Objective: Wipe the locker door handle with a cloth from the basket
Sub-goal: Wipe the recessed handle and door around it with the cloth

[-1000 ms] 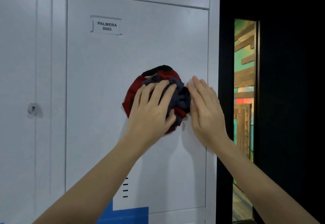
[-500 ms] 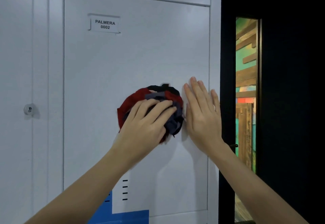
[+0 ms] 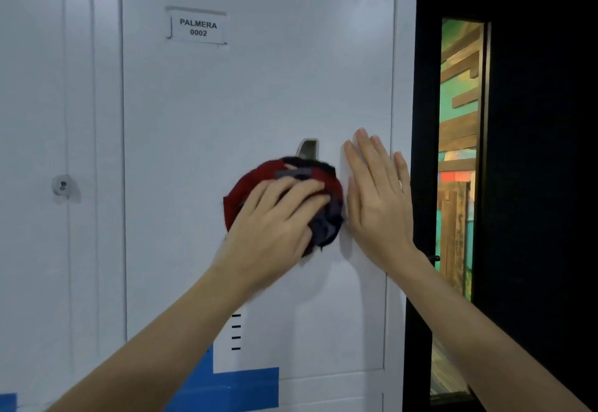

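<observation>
Cloth: a bunched red, navy and black fabric cloth (image 3: 331, 217) is pressed against the pale grey metal locker door (image 3: 259, 87), near the middle of the view.
Handle: the recessed grey metal handle (image 3: 309, 149) is at 12 o'clock from the cloth. Only its upper part shows, and the cloth's top edge covers the lower part.
Left hand: the left hand (image 3: 275, 217) lies over the cloth from 7 o'clock, fingers curled round the bundle and gripping it. The fabric looks blurred.
Right hand: the right hand (image 3: 378, 198) is at 3 o'clock from the cloth, just beside it. It lies flat on the door near its right edge, fingers straight and slightly spread, holding nothing.
Label: a white paper label reading "PALMERA 0002" (image 3: 198, 28) is at 11 o'clock from the handle.
Vent slits: four short black vent slits (image 3: 236, 332) are at 6 o'clock from the left hand.
Blue stripe: a blue painted stripe (image 3: 233, 385) runs below the slits.
Neighbouring lock: a small round metal lock (image 3: 61, 185) is at 9 o'clock, well apart, on the next door.
Window: a narrow glass window (image 3: 459, 152) in a black frame is at 3 o'clock and shows coloured wooden planks.
</observation>
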### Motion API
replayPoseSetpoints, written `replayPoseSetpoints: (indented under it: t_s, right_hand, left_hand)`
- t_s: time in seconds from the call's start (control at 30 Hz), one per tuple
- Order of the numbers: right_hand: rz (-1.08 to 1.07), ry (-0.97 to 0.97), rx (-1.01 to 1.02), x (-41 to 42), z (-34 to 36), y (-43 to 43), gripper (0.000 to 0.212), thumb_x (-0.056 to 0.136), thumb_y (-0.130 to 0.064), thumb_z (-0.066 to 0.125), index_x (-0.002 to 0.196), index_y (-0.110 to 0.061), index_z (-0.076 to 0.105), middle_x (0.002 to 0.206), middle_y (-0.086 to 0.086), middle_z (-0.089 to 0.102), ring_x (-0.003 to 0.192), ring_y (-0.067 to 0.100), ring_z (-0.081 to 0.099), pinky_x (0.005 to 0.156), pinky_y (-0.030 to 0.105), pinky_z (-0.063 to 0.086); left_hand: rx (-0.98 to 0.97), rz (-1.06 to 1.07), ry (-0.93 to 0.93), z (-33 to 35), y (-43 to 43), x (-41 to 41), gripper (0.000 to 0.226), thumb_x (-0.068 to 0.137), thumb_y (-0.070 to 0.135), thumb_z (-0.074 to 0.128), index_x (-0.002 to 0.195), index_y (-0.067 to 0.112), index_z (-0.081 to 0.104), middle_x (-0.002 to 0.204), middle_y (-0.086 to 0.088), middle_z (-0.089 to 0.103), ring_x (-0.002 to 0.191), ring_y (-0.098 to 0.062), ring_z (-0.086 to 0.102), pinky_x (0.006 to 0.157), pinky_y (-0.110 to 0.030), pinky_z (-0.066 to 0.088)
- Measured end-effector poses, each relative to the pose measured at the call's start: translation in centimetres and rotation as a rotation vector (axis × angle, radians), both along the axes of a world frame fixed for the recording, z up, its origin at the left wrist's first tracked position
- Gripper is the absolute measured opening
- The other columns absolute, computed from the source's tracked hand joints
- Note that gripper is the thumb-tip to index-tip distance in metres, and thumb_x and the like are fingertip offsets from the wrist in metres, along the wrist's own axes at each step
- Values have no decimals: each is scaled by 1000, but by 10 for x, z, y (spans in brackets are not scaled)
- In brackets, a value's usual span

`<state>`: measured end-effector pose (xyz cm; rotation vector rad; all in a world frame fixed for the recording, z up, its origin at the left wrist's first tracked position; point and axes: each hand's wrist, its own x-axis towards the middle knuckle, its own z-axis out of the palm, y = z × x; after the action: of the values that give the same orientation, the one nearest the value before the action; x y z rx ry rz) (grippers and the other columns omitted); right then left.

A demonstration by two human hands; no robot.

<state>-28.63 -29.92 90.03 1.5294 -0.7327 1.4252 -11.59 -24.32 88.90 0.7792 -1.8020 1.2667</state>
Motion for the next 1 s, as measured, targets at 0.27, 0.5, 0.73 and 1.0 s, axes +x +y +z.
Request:
replayPoseSetpoints:
  t_s: [0.27, 0.5, 0.73, 1.0]
  right_hand:
    - [-13, -12, -32, 0, 0, -2, 41, 95, -9, 39, 136, -4, 44, 144, 15, 40, 137, 25, 30, 113, 47, 16]
    - [-6, 42, -29, -2, -25, 6, 45, 90, -1, 47, 135, -5, 45, 143, 13, 42, 135, 25, 34, 113, 49, 15]
    - [101, 89, 41, -3, -48, 21, 43, 85, 2, 48, 127, -10, 50, 134, 13, 52, 127, 25, 44, 107, 49, 30]
    - [342, 163, 365, -7, -61, 45, 37, 91, -8, 39, 126, -8, 52, 135, 14, 49, 124, 22, 45, 106, 51, 34]
  left_hand:
    - [14, -34, 60, -12, -6, -2, 43, 84, 8, 42, 122, 5, 61, 130, -14, 55, 116, -30, 45, 99, -40, 36]
    - [107, -54, -16, -56, 0, 9, 39, 85, 8, 40, 117, 8, 62, 123, -9, 61, 109, -24, 48, 94, -38, 41]
    - [142, -1, -58, -54, 9, 20, 34, 84, 13, 41, 102, 8, 70, 104, -5, 66, 95, -20, 47, 81, -34, 51]
    - [364, -286, 319, -52, 30, 15, 38, 71, -1, 64, 102, 16, 51, 110, 4, 44, 99, -11, 50, 81, -16, 44]
